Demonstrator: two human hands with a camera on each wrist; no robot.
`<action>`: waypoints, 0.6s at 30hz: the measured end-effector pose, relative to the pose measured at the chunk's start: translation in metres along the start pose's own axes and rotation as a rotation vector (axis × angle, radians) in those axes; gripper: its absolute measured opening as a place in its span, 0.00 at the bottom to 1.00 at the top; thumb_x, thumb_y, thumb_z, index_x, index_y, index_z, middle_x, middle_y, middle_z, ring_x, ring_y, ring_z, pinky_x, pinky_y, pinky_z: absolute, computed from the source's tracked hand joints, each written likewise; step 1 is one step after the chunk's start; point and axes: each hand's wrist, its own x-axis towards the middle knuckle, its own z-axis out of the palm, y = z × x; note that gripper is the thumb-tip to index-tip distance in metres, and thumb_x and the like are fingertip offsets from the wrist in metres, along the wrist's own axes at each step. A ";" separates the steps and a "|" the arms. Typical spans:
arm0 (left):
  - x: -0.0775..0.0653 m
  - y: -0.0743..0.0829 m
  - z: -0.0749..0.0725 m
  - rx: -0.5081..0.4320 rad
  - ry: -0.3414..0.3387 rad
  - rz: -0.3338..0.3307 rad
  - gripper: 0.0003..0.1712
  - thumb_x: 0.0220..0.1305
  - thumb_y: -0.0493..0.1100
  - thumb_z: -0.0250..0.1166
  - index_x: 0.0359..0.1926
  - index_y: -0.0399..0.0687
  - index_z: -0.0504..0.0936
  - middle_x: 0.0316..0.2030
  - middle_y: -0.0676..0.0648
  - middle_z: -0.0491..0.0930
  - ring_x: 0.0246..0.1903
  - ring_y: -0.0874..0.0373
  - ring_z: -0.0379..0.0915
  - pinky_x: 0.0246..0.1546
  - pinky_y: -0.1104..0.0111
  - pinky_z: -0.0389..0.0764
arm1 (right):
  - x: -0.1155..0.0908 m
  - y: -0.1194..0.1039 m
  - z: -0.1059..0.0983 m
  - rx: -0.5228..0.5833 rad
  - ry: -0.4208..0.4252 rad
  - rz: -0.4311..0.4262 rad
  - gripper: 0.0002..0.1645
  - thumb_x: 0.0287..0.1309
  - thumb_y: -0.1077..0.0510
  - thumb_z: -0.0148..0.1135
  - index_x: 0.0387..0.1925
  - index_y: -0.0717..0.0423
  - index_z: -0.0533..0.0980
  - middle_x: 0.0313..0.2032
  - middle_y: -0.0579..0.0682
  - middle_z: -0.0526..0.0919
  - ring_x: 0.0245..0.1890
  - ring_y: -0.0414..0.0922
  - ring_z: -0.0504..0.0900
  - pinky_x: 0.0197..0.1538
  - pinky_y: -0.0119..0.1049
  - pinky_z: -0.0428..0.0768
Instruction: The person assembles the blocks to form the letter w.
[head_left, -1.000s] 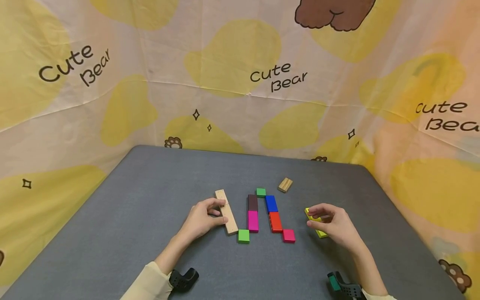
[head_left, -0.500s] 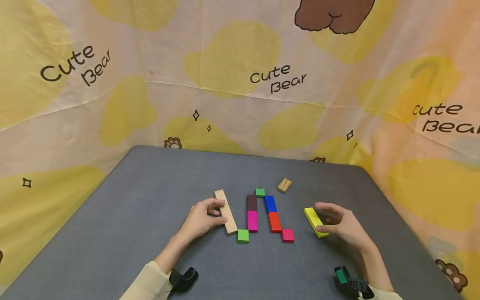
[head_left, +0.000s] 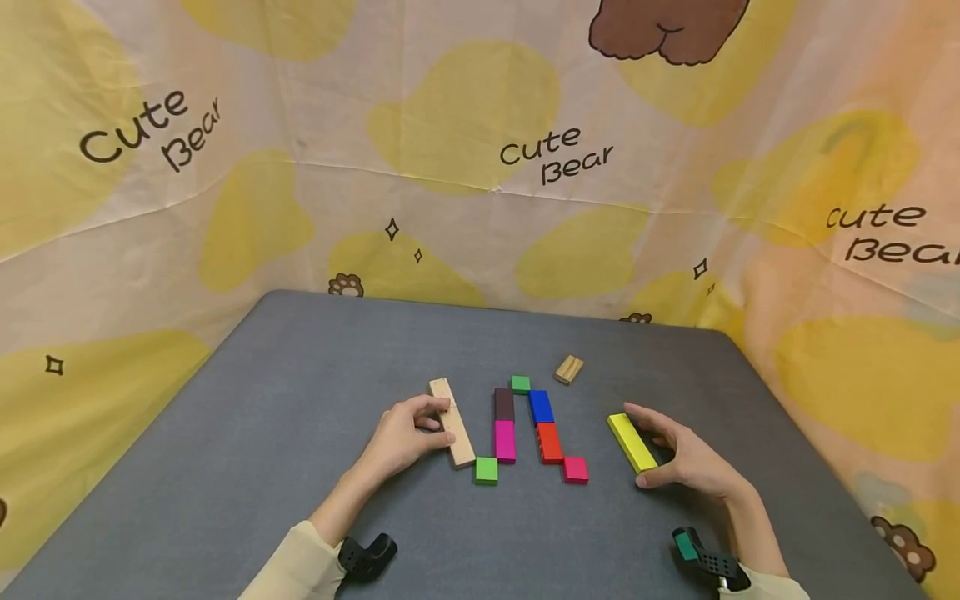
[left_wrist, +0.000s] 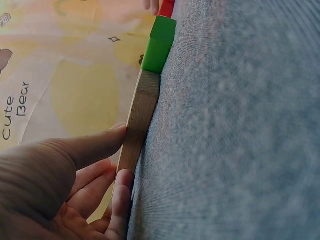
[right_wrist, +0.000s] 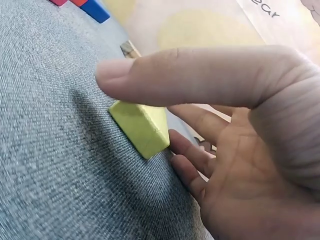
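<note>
My left hand rests against the left side of a light wooden block row, two pieces end to end. Its thumb and loosely bent fingers touch that side, apart from each other, as the left wrist view shows too. At the row's near end a green block abuts it. Around a yellow block on the table my right hand is spread, the thumb by its near end and the index finger by the far end. The right wrist view has the yellow block between thumb and fingers, lying flat.
Between the hands lie a magenta block, a dark brown block, a blue block, a red block, a crimson block and a small green block. Farther back are grooved wooden pieces. A printed cloth hangs behind.
My right hand has shifted right off the top of the yellow block, and its thumb has dropped to the near end, spreading wider. The left hand and the blocks have stayed put.
</note>
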 end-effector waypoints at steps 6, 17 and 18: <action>0.001 0.000 0.000 -0.002 0.001 0.010 0.26 0.50 0.40 0.79 0.53 0.47 0.84 0.49 0.52 0.83 0.40 0.59 0.80 0.42 0.59 0.77 | -0.001 -0.002 -0.002 -0.044 -0.038 -0.006 0.62 0.37 0.60 0.80 0.75 0.51 0.57 0.70 0.58 0.60 0.65 0.59 0.59 0.62 0.63 0.57; 0.000 0.003 -0.001 -0.026 -0.006 0.007 0.26 0.51 0.40 0.78 0.52 0.47 0.84 0.48 0.51 0.83 0.40 0.58 0.80 0.40 0.59 0.78 | 0.001 0.000 -0.001 -0.069 -0.019 -0.037 0.59 0.35 0.62 0.78 0.72 0.52 0.62 0.68 0.52 0.65 0.62 0.55 0.63 0.61 0.60 0.59; -0.001 0.003 -0.001 -0.027 -0.007 0.007 0.26 0.51 0.39 0.78 0.52 0.47 0.84 0.48 0.51 0.83 0.40 0.57 0.80 0.40 0.59 0.78 | 0.000 0.001 -0.001 -0.071 -0.015 -0.041 0.58 0.35 0.63 0.77 0.72 0.53 0.62 0.68 0.52 0.65 0.62 0.54 0.63 0.61 0.60 0.59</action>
